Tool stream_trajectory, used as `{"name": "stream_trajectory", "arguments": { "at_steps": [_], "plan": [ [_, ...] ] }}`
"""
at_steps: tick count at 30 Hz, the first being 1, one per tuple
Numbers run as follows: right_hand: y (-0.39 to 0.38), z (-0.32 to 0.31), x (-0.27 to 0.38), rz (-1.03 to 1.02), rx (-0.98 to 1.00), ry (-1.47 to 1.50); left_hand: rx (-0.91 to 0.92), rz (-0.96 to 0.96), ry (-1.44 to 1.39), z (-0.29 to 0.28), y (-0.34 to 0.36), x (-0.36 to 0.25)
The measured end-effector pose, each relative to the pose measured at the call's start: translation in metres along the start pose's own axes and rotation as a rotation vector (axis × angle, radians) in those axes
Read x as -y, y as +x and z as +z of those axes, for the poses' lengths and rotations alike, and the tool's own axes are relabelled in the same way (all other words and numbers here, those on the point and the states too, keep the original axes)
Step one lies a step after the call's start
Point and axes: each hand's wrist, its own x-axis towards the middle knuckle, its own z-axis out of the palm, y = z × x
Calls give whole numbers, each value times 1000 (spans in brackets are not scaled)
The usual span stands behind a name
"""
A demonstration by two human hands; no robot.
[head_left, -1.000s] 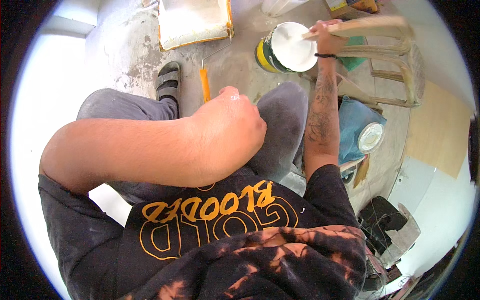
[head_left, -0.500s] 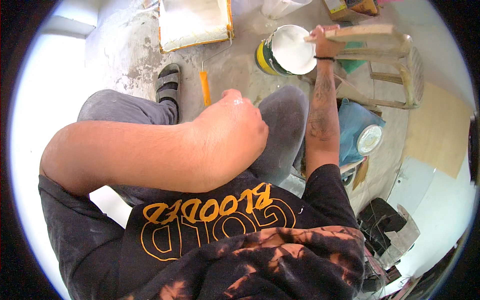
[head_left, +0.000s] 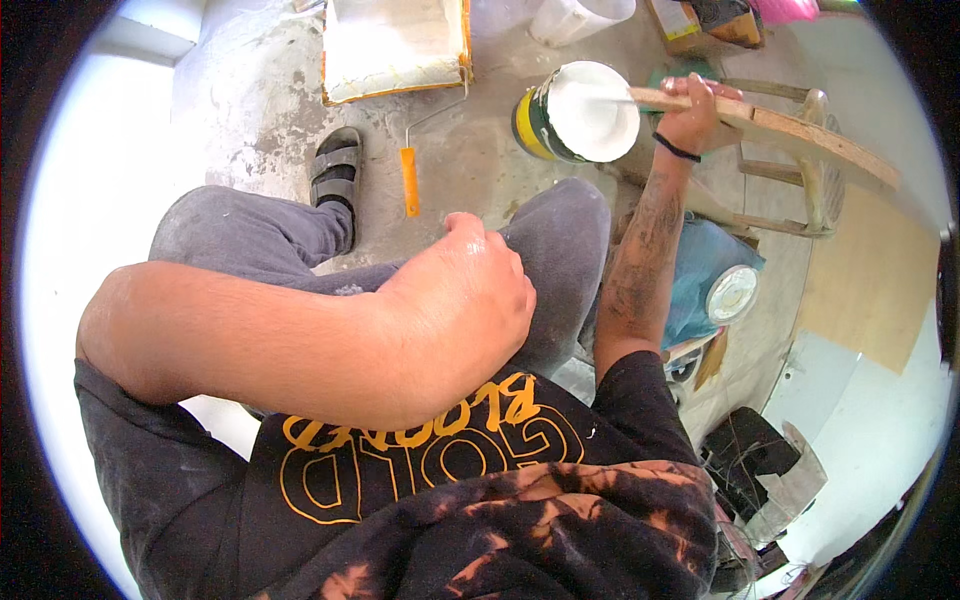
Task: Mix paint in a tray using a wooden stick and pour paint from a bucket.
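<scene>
My right hand [head_left: 688,122] grips a long wooden slat [head_left: 765,128], its fingers wrapped round it near the left end. That narrow end reaches over the rim into a bucket [head_left: 548,128] of white paint [head_left: 598,115]. From the hand, the slat's wide end slants away to the right. My left forearm crosses in front of my body. Over my lap, beside my right knee, my left hand [head_left: 475,285] is curled closed, with a whitish wet smear near the thumb. Its palm side is hidden, so I cannot tell what it holds, if anything.
A paint tray [head_left: 466,70] edged in orange lies ahead, with an orange-handled roller [head_left: 409,180] against it. Beyond the bucket stand a white translucent pail [head_left: 580,20] and a cardboard box [head_left: 685,40]. At right are a plastic chair [head_left: 825,200] and blue bag with a white lid [head_left: 733,293].
My right hand has shifted right and slightly nearer, and the slat has swung so its wide end points farther right and nearer. My left hand stays curled over my lap. The view has shifted slightly.
</scene>
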Motion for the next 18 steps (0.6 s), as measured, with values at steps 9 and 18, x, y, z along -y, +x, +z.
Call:
{"name": "stream_trajectory", "arguments": {
  "at_steps": [9,18],
  "plan": [
    [21,-37,-65,-92,238,-483,157,26,-39,-10,12,14],
    [-14,-45,-53,212,-210,-125,60,-25,-48,-5,-15,8]
  ]
}}
